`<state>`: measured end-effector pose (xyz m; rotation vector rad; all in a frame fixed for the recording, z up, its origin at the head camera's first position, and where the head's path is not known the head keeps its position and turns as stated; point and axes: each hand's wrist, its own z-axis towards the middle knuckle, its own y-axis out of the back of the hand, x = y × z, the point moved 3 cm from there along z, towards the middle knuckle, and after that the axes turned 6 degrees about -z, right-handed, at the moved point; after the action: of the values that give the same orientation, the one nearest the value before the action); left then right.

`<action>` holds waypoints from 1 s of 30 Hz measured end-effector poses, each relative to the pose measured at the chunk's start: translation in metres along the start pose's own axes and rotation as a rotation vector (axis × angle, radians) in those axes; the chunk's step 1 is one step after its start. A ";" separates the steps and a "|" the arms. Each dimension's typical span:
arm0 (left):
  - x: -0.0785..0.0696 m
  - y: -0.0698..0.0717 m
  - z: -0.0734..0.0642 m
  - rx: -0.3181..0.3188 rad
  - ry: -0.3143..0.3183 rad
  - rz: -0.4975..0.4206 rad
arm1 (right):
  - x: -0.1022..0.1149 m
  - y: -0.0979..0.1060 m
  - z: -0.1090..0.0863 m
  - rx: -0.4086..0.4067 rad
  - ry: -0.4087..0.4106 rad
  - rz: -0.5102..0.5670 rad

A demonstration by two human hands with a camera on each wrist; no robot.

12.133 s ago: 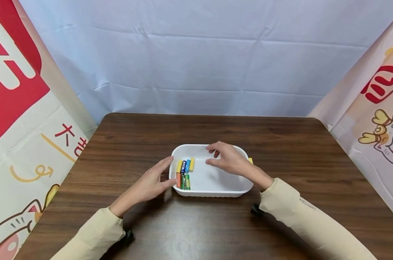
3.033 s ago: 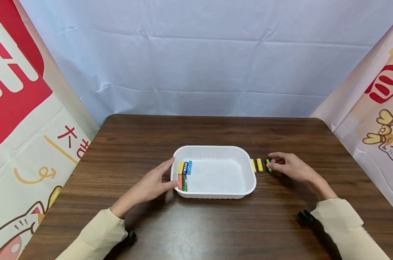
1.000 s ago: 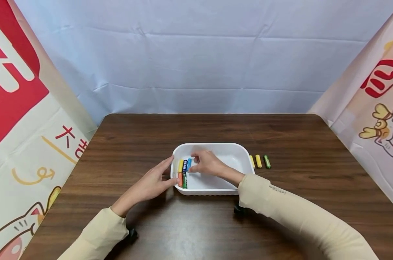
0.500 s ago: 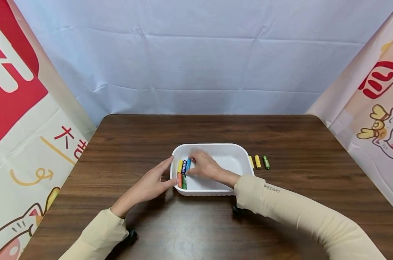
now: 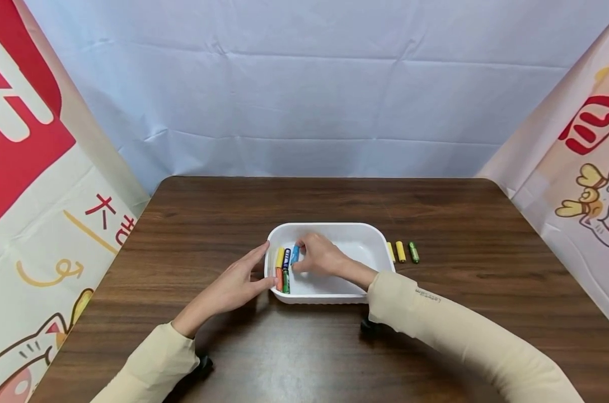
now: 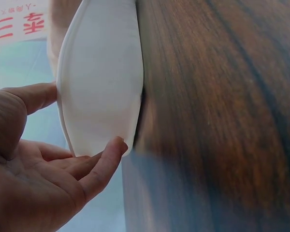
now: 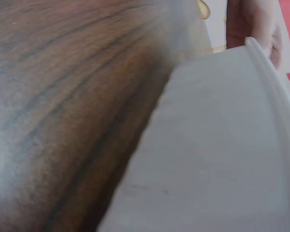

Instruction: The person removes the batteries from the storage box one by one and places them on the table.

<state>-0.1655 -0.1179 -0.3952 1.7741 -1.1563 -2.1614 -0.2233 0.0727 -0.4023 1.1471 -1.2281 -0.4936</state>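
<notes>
Right hand (image 5: 322, 257) pinches a blue cylinder (image 5: 295, 254); left hand (image 5: 234, 285), spread, touches the glossy, round-cornered tray (image 5: 324, 286).

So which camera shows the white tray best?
The head view: the white tray shows from above, rim and inside, partly hidden by the right hand. The left wrist view shows only some outer wall, touched by the left hand; the right wrist view, too, only some outer wall.

Light-blue battery (image 5: 295, 254) slightly slanted in right hand's grip (image 5: 321, 256), inside white tray (image 5: 329, 299); left hand (image 5: 234, 284) touching tray.
</notes>
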 end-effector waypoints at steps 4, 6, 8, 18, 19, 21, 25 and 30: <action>-0.001 0.000 0.001 0.000 0.004 0.001 | -0.001 0.016 -0.005 -0.023 0.036 0.069; -0.001 0.000 0.001 0.002 0.016 -0.004 | -0.002 0.027 -0.010 -0.033 0.046 0.103; -0.001 0.000 0.001 0.004 0.023 -0.010 | -0.003 0.040 -0.018 -0.036 0.049 0.141; -0.001 -0.001 0.001 -0.003 0.008 0.004 | -0.031 0.108 -0.059 -0.118 0.089 0.269; -0.001 -0.001 0.001 0.000 0.006 0.004 | -0.036 0.113 -0.063 -0.124 0.093 0.280; -0.001 -0.001 0.001 0.002 0.007 0.005 | -0.046 0.123 -0.072 -0.137 0.089 0.293; -0.001 0.000 0.001 0.007 0.017 -0.003 | -0.069 0.139 -0.089 -0.168 0.044 0.320; -0.001 -0.001 0.001 0.006 0.035 -0.004 | -0.103 0.151 -0.108 -0.180 -0.010 0.310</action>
<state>-0.1659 -0.1165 -0.3951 1.8109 -1.1536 -2.1222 -0.1987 0.2622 -0.3086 0.7857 -1.3140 -0.3662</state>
